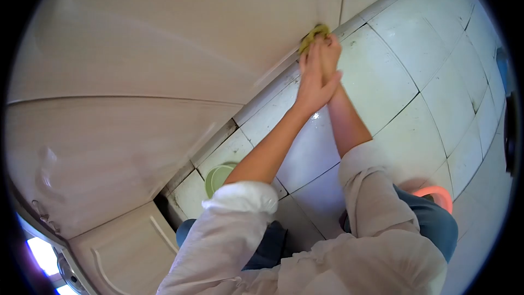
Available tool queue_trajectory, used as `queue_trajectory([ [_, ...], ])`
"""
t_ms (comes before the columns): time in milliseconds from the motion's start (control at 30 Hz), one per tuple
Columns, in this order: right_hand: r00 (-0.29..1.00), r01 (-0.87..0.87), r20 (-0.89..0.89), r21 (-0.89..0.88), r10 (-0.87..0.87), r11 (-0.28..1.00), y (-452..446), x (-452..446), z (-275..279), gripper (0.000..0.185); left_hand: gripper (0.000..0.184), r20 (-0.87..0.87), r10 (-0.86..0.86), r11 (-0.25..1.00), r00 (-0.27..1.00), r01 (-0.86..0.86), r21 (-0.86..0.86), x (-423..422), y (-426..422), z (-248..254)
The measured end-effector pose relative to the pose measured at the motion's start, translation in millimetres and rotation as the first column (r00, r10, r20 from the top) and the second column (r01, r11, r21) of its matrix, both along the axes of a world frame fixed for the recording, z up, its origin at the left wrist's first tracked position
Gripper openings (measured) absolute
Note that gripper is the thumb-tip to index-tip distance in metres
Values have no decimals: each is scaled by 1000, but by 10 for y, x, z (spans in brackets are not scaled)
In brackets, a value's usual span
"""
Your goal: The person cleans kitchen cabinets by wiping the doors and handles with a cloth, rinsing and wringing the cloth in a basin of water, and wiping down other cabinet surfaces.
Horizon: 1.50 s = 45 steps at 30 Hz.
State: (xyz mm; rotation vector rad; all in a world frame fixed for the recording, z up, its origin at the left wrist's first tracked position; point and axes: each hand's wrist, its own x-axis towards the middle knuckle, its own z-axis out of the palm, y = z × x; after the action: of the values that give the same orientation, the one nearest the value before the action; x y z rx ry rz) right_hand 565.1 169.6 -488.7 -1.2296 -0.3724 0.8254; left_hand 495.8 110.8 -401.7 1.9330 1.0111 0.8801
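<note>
A crumpled yellow-green cloth (312, 37) is pressed against the bottom edge of a beige cabinet front (218, 38), just above the tiled floor. My right hand (331, 53) is closed on the cloth, its fingers partly hidden behind my left hand. Across the right hand and wrist lies my left hand (314, 86), its fingers stretched toward the cloth and its thumb spread apart. Whether the left fingertips also touch the cloth I cannot tell.
White floor tiles (382, 76) with dark joints run along the cabinet. A light green bowl (217, 179) stands on the floor by my left forearm. An orange-pink plastic rim (439, 194) shows beside my knee at the right. A cabinet door handle (43, 214) is at the far left.
</note>
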Motion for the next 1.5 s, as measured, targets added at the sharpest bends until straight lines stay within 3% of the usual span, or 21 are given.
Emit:
queue_trajectory([
  [67, 793, 14, -525, 523, 310, 852, -64, 153, 340, 7, 77, -104, -48, 999, 993, 45, -28, 161, 148, 111],
  [200, 918, -11, -357, 415, 175, 910, -237, -82, 748, 5, 77, -75, -75, 994, 994, 81, 77, -109, 106, -13],
  [267, 984, 144, -123, 96, -132, 985, -40, -466, 323, 2, 78, -86, -57, 986, 995, 70, 152, -409, -13, -80],
  [300, 984, 142, -124, 92, -130, 986, -42, -626, 243, 2, 79, -97, -16, 994, 995, 26, 105, -530, -112, -28],
  [500, 964, -33, -259, 115, 62, 993, -336, -1395, 194, 2, 80, -217, 225, 969, 950, -194, 154, -1101, -538, -43],
  [600, 858, -194, -470, 77, 207, 978, -468, -1368, 504, 4, 78, -272, 255, 961, 928, -211, 182, -1104, -632, 162],
  [667, 606, -281, -686, 288, 402, 916, -607, -1239, 784, 5, 78, -310, 209, 967, 928, -148, 209, -1035, -641, 307],
  [700, 605, -285, -687, 284, 402, 915, -571, -1246, 621, 5, 77, -351, 166, 970, 921, -88, 228, -1019, -657, 326],
  [767, 886, -369, -265, 90, 379, 925, -426, -1253, 280, 5, 78, -306, 204, 970, 930, -151, 189, -963, -661, 172],
  [800, 887, -372, -261, 87, 382, 924, -425, -1236, 311, 5, 78, -265, 233, 969, 936, -200, 147, -950, -652, 70],
  [833, 948, -301, -91, 49, 304, 953, -427, -1215, 348, 5, 78, -259, 236, 968, 936, -204, 145, -959, -629, -32],
  [867, 971, -225, 86, 28, 222, 974, -423, -1204, 328, 6, 78, -128, 189, 978, 974, -174, 115, -952, -586, -77],
  [900, 969, -234, 90, 30, 231, 972, -388, -1177, 307, 6, 78, 4, 144, 985, 990, -143, 93, -953, -541, -121],
  [967, 985, 9, -170, 181, 22, 983, -297, -1121, 223, 7, 78, 3, 69, 996, 998, -69, 49, -951, -420, -78],
  [1000, 984, 5, -178, 182, 28, 983, -281, -1112, 177, 7, 78, 8, -21, 1000, 1000, 21, 4, -957, -379, -19],
  [1233, 772, -325, -539, 120, 336, 938, -370, -1139, 308, 8, 67, -246, 198, 976, 949, -166, 143, -1148, -676, 117],
  [1333, 677, -437, -624, 85, 390, 895, -406, -1166, 331, 9, 68, -282, 178, 966, 943, -112, 233, -1022, -757, 102],
  [1367, 892, -422, -230, -112, 390, 899, -394, -1140, 339, 12, 68, -280, 178, 965, 943, -113, 236, -965, -725, 53],
  [1400, 900, -316, 216, -279, 380, 907, -396, -1115, 385, 14, 69, -115, 167, 975, 979, -147, 167, -928, -662, -39],
  [1433, 901, -315, 212, -279, 378, 907, -432, -1088, 426, 14, 70, 50, 163, 982, 985, -167, 91, -931, -631, -123],
  [1500, 824, -210, 476, -247, 307, 946, -539, -1034, 664, 14, 72, 107, 137, 991, 985, -137, -13, -980, -629, -192],
])
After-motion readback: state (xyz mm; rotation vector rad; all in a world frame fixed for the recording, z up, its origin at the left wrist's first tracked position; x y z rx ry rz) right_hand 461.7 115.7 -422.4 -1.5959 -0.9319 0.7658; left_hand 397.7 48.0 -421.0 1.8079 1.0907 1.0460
